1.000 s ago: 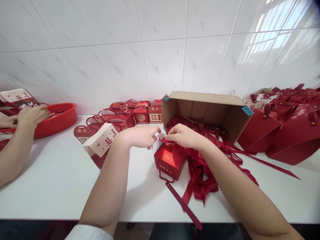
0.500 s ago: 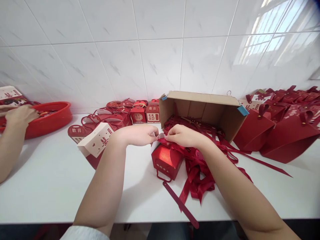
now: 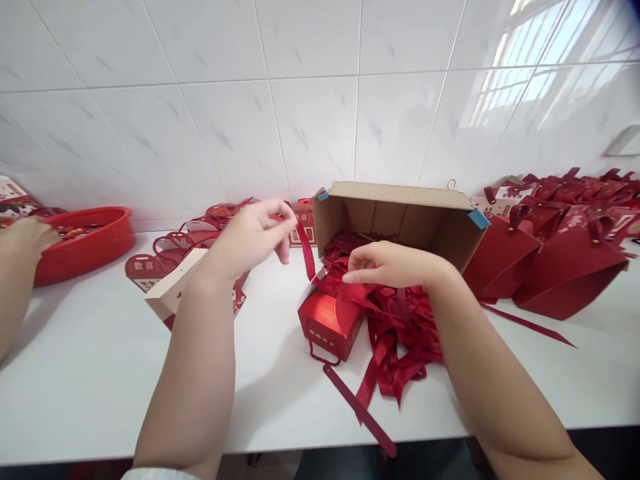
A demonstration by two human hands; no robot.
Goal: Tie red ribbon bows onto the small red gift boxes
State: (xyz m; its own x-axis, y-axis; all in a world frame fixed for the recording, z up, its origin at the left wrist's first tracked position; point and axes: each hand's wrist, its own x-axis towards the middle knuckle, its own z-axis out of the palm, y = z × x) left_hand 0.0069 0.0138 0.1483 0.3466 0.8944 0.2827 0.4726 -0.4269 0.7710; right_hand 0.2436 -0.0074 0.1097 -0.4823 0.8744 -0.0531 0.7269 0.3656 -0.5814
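Observation:
My left hand (image 3: 257, 237) is raised to the left of a small red gift box (image 3: 330, 320), fingers closed on a red ribbon (image 3: 305, 250) that runs down to the box's far top edge. My right hand (image 3: 387, 265) hovers just over the box, thumb and forefinger curled together at the ribbon lying across its top. Their exact contact is hard to see. The box rests tilted on the table, with a twisted red cord handle (image 3: 323, 359) at its near side. A pile of loose red ribbons (image 3: 400, 340) lies right beside it.
Behind the pile, an open cardboard box (image 3: 400, 190) lies on its side. A dark red strap (image 3: 360, 410) reaches the table's front edge. Red bags (image 3: 570, 267) stand right; gift boxes (image 3: 145, 267) stand left. A co-worker's hand (image 3: 33, 237) is at a red basin (image 3: 90, 257).
My left hand has moved up and left, drawing the ribbon upward off the box. My right hand has shifted slightly right. The gift box stays in place.

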